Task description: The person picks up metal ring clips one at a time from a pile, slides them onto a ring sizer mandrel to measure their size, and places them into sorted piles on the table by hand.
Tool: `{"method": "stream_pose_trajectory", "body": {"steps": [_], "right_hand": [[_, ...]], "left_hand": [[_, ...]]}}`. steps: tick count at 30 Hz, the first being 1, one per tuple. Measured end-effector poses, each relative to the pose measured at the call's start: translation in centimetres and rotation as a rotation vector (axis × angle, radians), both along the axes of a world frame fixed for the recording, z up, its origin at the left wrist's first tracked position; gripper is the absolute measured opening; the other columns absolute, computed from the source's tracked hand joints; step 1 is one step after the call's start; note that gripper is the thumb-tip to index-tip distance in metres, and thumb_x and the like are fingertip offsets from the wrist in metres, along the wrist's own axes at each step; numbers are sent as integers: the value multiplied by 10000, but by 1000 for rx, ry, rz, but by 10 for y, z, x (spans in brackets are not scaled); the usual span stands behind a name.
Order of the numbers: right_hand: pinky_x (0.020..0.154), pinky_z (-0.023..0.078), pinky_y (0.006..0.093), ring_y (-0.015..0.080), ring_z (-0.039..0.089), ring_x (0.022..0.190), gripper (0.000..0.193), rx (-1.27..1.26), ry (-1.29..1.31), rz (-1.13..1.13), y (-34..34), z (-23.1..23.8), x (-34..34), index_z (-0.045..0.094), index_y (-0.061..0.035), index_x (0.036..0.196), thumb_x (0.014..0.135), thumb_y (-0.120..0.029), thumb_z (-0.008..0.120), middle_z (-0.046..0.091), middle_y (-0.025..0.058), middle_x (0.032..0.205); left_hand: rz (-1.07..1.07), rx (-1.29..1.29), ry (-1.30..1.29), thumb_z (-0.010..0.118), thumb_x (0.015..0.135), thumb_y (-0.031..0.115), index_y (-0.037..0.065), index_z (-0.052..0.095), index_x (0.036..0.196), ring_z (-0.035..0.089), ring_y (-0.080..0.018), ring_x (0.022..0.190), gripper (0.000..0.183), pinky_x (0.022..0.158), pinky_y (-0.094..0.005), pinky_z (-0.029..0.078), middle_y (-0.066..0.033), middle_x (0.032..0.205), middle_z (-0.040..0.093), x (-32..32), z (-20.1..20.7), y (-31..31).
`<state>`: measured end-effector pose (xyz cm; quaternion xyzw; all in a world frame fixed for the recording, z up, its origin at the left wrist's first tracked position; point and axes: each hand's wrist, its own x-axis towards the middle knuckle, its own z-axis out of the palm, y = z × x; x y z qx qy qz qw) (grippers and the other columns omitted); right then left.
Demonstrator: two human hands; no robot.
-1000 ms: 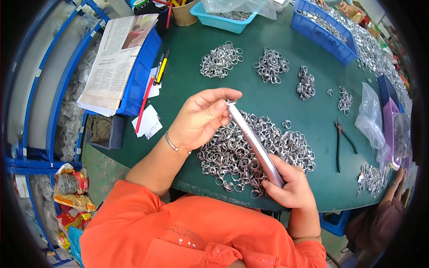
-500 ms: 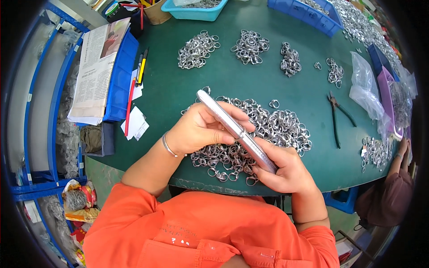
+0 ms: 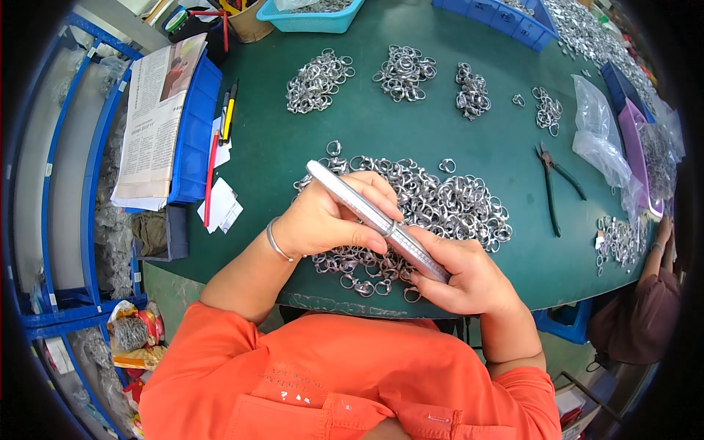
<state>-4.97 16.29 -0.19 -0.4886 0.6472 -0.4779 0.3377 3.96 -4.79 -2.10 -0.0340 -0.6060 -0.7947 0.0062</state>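
In the head view, at mid-frame: gripping a tapered silver metal rod (image 3: 352, 197) slantwise above a loose heap of shiny metal rings (image 3: 458, 205). Closed around its upper half with the curled left hand (image 3: 323, 220), around its lower end with the right hand (image 3: 469, 275) (with a thin silvery band (image 3: 391, 229) encircling it between them). Showing also, at right, dark-handled metal pliers (image 3: 550, 187) on a green tabletop (image 3: 257, 132).

a workshop: heaped silver metal rings (image 3: 451, 205) and dark-green-handled metal pliers (image 3: 546, 160) on a broad green worktop (image 3: 455, 139), blue-framed shelving (image 3: 92, 194) at left.
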Motion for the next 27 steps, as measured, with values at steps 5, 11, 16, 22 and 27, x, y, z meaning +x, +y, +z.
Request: {"method": "stream_pose_trajectory", "body": {"steps": [5, 11, 16, 22, 27], "right_hand": [[612, 500, 324, 261, 630, 651, 516, 7, -7, -1, -1, -2, 0, 470, -53, 1233, 723, -7, 540, 624, 137, 802], [606, 498, 309, 237, 635, 644, 518, 8, 3, -15, -2, -5, -1, 457, -53, 1245, 737, -21, 553, 627, 133, 808], [615, 491, 274, 155, 626, 650, 493, -6, -89, -86, -2, 0, -3, 476, -32, 1228, 745, -26, 574, 629, 85, 793], [597, 459, 238, 113, 571, 624, 495, 83, -138, -173, 2, -1, -2, 492, -14, 1209, 726, -34, 600, 594, 68, 722], [578, 441, 227, 80, 528, 620, 508, 169, -166, -224, -1, -1, -1, 501, -13, 1210, 715, -33, 615, 568, 52, 695]], "left_hand": [[5, -57, 6, 810, 557, 34, -7, 653, 881, 555, -168, 810, 362, 702, -269, 458, -113, 896, 572, -1, 0, -1], [62, -158, 21, 760, 612, 18, -14, 643, 802, 546, -154, 764, 226, 664, -252, 451, -99, 840, 558, -3, 6, 0], [386, 470, 72, 529, 892, 193, -41, 522, 1008, 496, -107, 746, 261, 654, -228, 440, -90, 914, 516, -3, -2, -34], [373, 629, 6, 428, 941, 312, 38, 538, 927, 497, -100, 674, 296, 607, -231, 439, -72, 850, 547, -1, -9, -41], [409, 616, -23, 449, 930, 324, 49, 541, 853, 488, -99, 661, 300, 602, -230, 432, -66, 862, 540, 2, -5, -40]]}}
